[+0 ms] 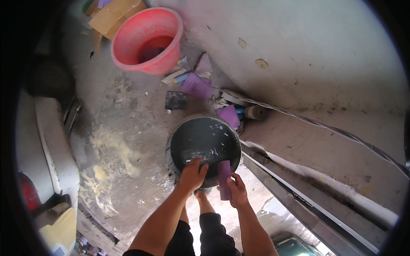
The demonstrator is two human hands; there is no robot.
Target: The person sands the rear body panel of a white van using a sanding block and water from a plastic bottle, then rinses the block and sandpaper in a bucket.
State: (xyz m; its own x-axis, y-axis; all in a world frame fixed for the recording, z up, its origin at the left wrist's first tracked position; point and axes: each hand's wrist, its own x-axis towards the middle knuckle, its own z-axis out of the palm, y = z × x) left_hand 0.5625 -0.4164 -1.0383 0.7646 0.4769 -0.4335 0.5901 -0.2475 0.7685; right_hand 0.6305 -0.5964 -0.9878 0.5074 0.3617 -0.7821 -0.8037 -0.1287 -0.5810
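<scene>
A black round bucket [213, 138] with white flecks inside sits below me. My left hand [192, 175] is at its near inner side, fingers curled at a dark, glinting shape; what they hold I cannot make out. To its right, my right hand [235, 191] grips an upright purple strip [224, 180] over the bucket's near rim. Beyond the bucket lie purple sheets [196, 86] and a small dark rectangular piece [175, 100] on the floor.
A red tub [168, 57] and cardboard [115, 15] stand farther back. A wall [316, 51] with a twisted cable and a ledge [337, 123] bounds the right; long rails [299, 211] run beside me. A white vehicle panel [55, 149] with a red lamp is left.
</scene>
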